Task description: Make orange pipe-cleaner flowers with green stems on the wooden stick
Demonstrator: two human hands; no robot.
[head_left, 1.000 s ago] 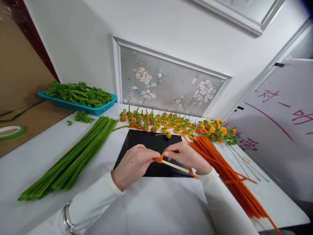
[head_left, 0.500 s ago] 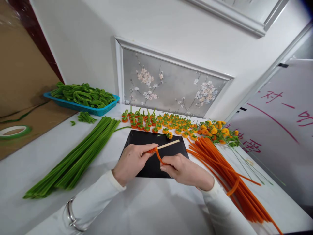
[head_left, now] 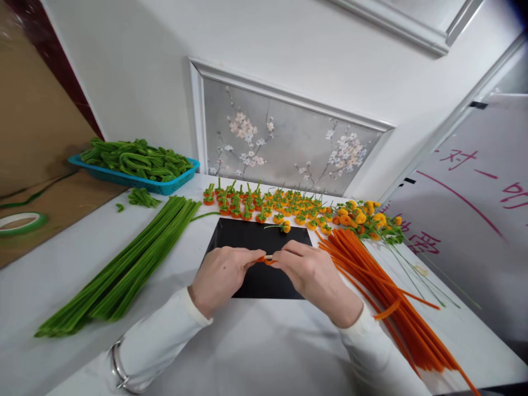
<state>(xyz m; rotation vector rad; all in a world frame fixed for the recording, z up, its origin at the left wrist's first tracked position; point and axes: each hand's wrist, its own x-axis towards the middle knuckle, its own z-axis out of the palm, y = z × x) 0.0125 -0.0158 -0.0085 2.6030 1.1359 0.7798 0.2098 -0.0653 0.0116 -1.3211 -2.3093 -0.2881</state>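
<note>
grip: left hand (head_left: 220, 278) pinches an orange pipe cleaner (head_left: 269, 262) between thumb and forefinger; right hand (head_left: 315, 275) is closed on the same strand, nearly meeting the left; whether it also clasps the stick, i cannot tell.
stick: pale, thin rod (head_left: 268, 257), only a short piece showing between the fingertips, orange strand against it.
place of the work: held above the black mat (head_left: 264, 236), which lies on the white table (head_left: 264, 335).
far edge of mat: one yellow flower head (head_left: 286, 226), its thin stem pointing left.
behind mat: rows of small flower heads (head_left: 260, 217), orange to the left, yellow to the right, green on top.
right side: loose bundle of orange pipe cleaners (head_left: 383, 286), near the right sleeve; beyond it, a heap of yellow-orange flowers (head_left: 358, 218) with long green stems.
left side: bundle of green pipe cleaners (head_left: 124, 269); beyond it, a blue tray (head_left: 181, 181) piled with green looped pieces (head_left: 140, 157).
far left: roll of green tape (head_left: 39, 223) on brown cardboard (head_left: 74, 198).
left forearm: silver bracelet (head_left: 118, 366) over a white sleeve (head_left: 165, 335).
</note>
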